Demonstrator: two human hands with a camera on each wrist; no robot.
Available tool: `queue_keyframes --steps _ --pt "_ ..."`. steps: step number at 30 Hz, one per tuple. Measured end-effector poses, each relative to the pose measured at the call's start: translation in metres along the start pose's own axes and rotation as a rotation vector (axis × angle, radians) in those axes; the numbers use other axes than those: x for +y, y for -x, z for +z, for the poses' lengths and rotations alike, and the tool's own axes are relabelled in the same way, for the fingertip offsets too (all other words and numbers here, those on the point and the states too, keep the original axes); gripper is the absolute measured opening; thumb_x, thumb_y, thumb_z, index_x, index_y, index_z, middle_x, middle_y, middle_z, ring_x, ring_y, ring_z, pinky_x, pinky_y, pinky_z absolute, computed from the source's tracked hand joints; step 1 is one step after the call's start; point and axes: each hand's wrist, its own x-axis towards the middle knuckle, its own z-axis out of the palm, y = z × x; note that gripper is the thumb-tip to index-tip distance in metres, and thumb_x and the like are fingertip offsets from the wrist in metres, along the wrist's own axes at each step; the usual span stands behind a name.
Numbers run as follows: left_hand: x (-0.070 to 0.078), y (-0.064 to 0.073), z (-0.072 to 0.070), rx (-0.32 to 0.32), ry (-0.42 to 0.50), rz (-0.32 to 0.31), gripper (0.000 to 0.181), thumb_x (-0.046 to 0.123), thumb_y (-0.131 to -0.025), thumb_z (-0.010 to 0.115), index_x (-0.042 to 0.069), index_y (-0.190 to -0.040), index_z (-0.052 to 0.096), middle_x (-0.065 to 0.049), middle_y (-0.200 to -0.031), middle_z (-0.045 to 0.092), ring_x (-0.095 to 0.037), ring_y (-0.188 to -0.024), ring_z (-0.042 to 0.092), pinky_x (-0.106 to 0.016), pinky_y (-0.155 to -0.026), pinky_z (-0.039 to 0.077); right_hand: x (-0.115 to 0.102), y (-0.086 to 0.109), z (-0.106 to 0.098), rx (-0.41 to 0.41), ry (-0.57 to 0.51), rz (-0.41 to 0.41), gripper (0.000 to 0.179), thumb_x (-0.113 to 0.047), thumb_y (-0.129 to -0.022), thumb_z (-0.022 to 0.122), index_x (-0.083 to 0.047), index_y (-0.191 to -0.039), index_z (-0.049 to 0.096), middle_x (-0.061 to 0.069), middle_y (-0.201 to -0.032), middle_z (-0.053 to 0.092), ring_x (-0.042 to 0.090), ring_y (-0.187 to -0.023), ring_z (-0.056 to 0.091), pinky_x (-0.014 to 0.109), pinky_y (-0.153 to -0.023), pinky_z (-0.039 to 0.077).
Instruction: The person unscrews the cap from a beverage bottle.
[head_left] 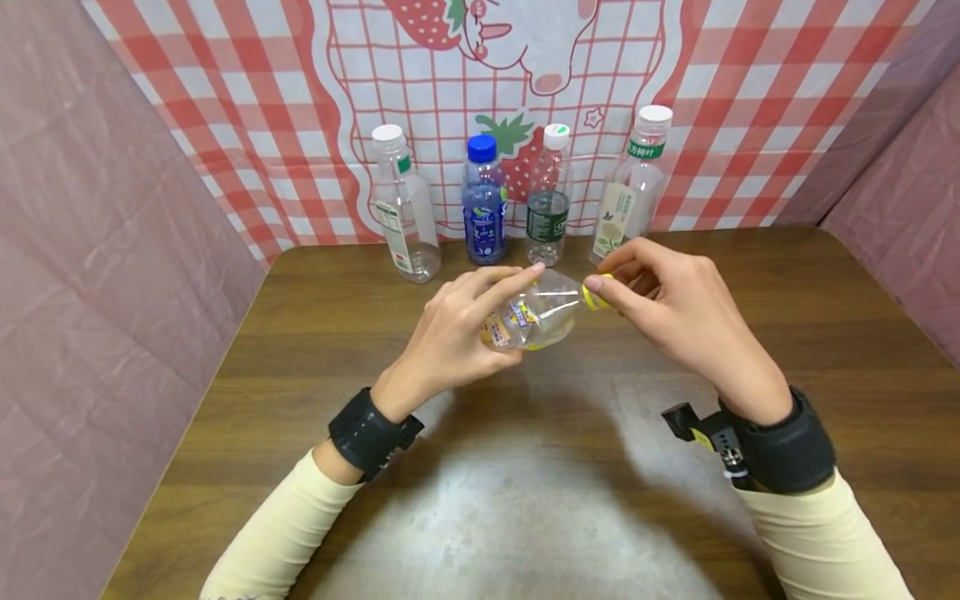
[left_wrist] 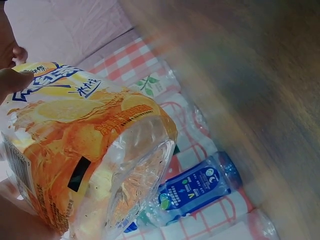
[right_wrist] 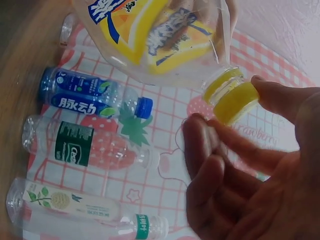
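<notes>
A clear plastic bottle [head_left: 553, 307] with an orange-and-yellow label [left_wrist: 85, 125] is tilted over the table, its neck toward the right. My left hand [head_left: 461, 325] grips its body, thumb below and fingers over the top. At the neck, my right hand [head_left: 686, 312] pinches the yellow cap [right_wrist: 236, 104] between thumb and index finger, the other fingers curled beside it. Between the cap and a yellow neck ring [right_wrist: 223, 83], a strip of clear neck shows in the right wrist view. The bottle's ridged base faces the left wrist camera.
Along the table's back edge stand a white-capped bottle [head_left: 408, 217], a blue-capped bottle [head_left: 484, 208], a green-labelled bottle [head_left: 548, 212] and a tall white-capped bottle [head_left: 633, 196]. A red checked cloth [head_left: 255, 108] hangs behind the wooden table [head_left: 495, 500].
</notes>
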Motion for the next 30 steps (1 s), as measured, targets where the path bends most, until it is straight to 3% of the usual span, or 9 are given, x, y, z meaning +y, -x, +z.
queue_keyframes --steps 5,8,15,24,30 --pt "-0.0006 0.0002 0.0000 0.006 -0.002 -0.001 0.093 0.034 -0.063 0.083 0.032 -0.146 0.040 0.002 -0.132 0.055 -0.015 -0.118 0.053 -0.035 -0.085 0.048 -0.0027 0.0009 -0.0031 -0.122 0.034 0.235 0.048 -0.065 -0.085 0.054 -0.020 -0.078 0.069 -0.002 -0.063 0.066 0.014 -0.058 0.061 0.031 -0.049 0.040" --pt "-0.0006 0.0002 -0.0002 0.008 -0.004 -0.001 0.094 0.034 -0.063 0.083 0.032 -0.146 0.040 0.002 -0.133 0.055 -0.015 -0.118 0.054 -0.035 -0.085 0.048 -0.0035 0.0005 -0.0026 -0.143 0.048 0.261 0.053 -0.068 -0.084 0.051 -0.020 -0.070 0.068 -0.002 -0.058 0.064 0.014 -0.056 0.058 0.032 -0.049 0.039" --pt "-0.0014 0.0002 -0.0006 0.011 -0.008 -0.005 0.093 0.035 -0.063 0.083 0.032 -0.146 0.040 0.001 -0.133 0.055 -0.016 -0.119 0.053 -0.037 -0.087 0.048 -0.0035 0.0000 -0.0015 -0.100 0.003 0.204 0.045 -0.061 -0.085 0.058 -0.019 -0.073 0.068 -0.001 -0.060 0.065 0.013 -0.055 0.061 0.030 -0.047 0.041" --pt "-0.0024 0.0002 -0.0013 0.019 -0.004 -0.016 0.093 0.035 -0.064 0.082 0.033 -0.146 0.040 0.000 -0.133 0.055 -0.016 -0.120 0.053 -0.037 -0.089 0.048 0.0000 -0.0005 -0.0028 -0.091 -0.143 0.104 0.027 -0.034 -0.083 0.074 -0.010 -0.095 0.069 0.004 -0.075 0.069 0.011 -0.055 0.061 0.023 -0.048 0.047" --pt "-0.0015 -0.0003 -0.0031 0.025 0.006 -0.016 0.092 0.034 -0.064 0.082 0.032 -0.146 0.040 0.001 -0.133 0.055 -0.016 -0.120 0.053 -0.036 -0.087 0.048 0.0053 -0.0009 -0.0032 -0.066 -0.167 -0.013 0.025 -0.024 -0.081 0.077 -0.019 -0.103 0.068 -0.003 -0.070 0.062 0.010 -0.052 0.053 0.021 -0.045 0.040"
